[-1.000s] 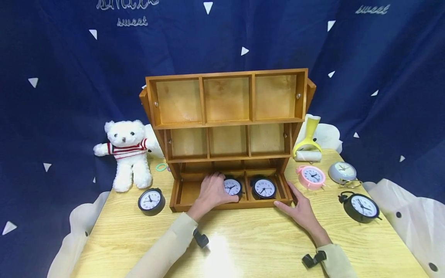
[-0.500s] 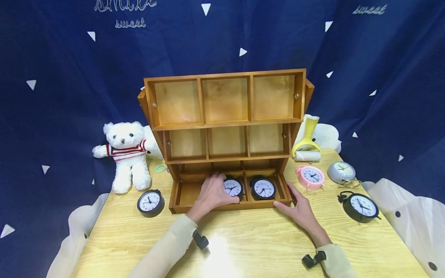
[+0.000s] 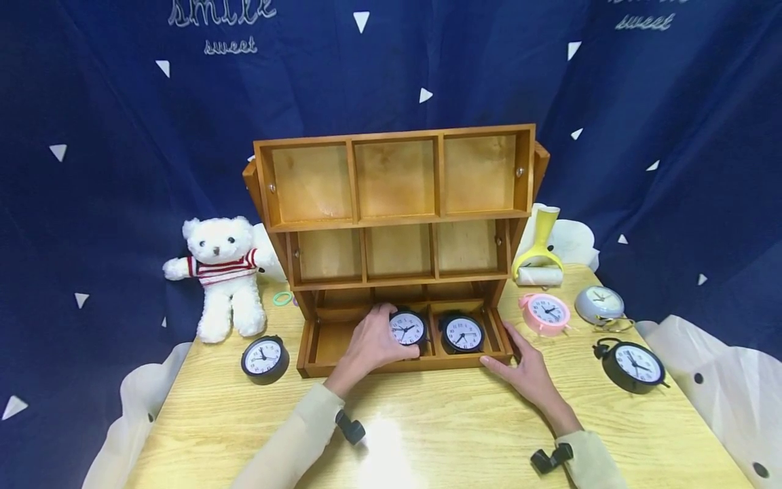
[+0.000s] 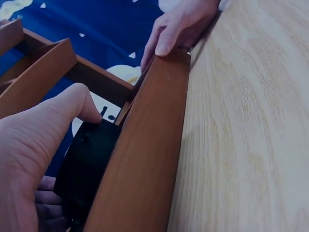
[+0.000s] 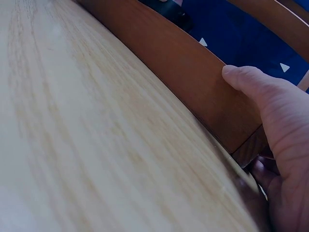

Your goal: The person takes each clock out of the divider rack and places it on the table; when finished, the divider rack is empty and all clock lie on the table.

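A tiered wooden storage box stands on the table with its trays fanned upward. My left hand grips a round black alarm clock in the middle compartment of the bottom tray. In the left wrist view the thumb presses the black clock body near the tray's front wall, with fingers round its far side. A second black alarm clock lies face up in the right compartment. My right hand holds the tray's front right corner, thumb on the front wall and fingers along the side.
A black clock and a white teddy bear are on the left. To the right are a pink clock, a grey clock, another black clock and a yellow lint roller.
My left hand and the clock it grips have shifted very slightly left in the compartment. The right hand stays at the tray corner. The head view has tilted up a little.
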